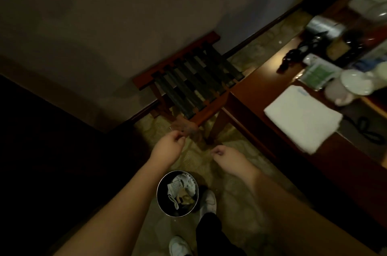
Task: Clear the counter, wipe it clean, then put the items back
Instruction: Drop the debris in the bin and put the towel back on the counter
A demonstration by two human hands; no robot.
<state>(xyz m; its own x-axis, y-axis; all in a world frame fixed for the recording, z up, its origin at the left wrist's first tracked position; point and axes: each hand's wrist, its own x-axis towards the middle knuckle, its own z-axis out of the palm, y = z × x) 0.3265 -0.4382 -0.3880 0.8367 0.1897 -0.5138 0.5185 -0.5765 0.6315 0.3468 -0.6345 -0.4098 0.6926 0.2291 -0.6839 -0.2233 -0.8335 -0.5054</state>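
Two hands listed, head view only.

— Item one?

— Left hand (170, 142): fingers pinch a brownish scrap (186, 128), blurred, kind not readable. It hangs forward of the bin (177, 194), not over it, so it is likely on its way to be dropped there.

— Item two?

— Right hand (225, 154): fingers loosely curled, holding nothing that I can see. Probably free for the next pickup.

— The bin itself?

— Round, dark, on the carpet beside a white shoe (207, 201); crumpled paper already inside. It stands between the person and the counter, handy for rubbish.

— And the counter (261, 79)?

— At right, dark wood, not yet cleared. On it: a folded white towel (301, 117) near the front edge, a green-printed packet (316, 74) behind it, a black cord (293, 56), a silver kettle (323, 27), and pale blurred objects at the far right that I cannot name.

— Anything else?

— A slatted luggage rack (192, 81) against the wall, just left of the counter's end.

— Stage?

— Early, by my judgement: trash going out first, wiping not yet begun.
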